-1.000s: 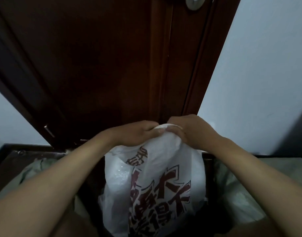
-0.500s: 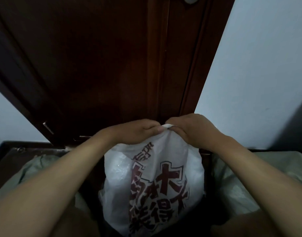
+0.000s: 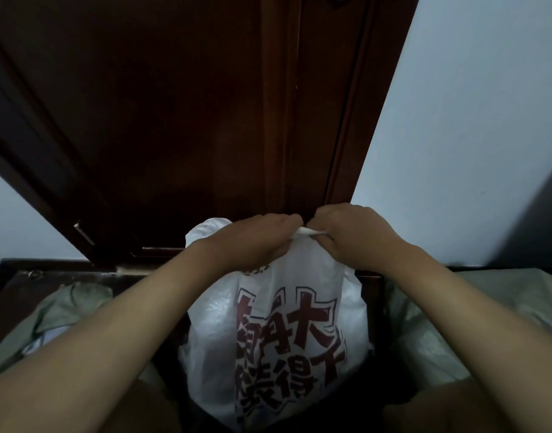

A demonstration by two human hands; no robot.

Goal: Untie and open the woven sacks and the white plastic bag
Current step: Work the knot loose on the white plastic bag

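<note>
The white plastic bag [image 3: 277, 332] stands upright at the centre of the scene, near the person, between two grey-green woven sacks. It bears large dark red printed characters on its near face. Its neck is gathered into a twisted white strip [image 3: 307, 231] at the top.

The left hand [image 3: 252, 242] is clenched on the left end of that strip, fingers curled round the plastic. The right hand [image 3: 352, 232] is likewise curled, pinching the right end of the strip. The two hands sit just beside each other, almost touching, with the strip drawn taut between them. A loose fold of the bag rises behind the left hand.

The left woven sack [image 3: 65, 310] lies crumpled at the left side, partly hidden by the left forearm. The right woven sack [image 3: 430, 332] lies at the right, partly behind the right forearm. Whether either sack is tied cannot be told.

A dark wooden door [image 3: 181, 114] stands on the far side, with a pale wall [image 3: 474, 126] to its right.
</note>
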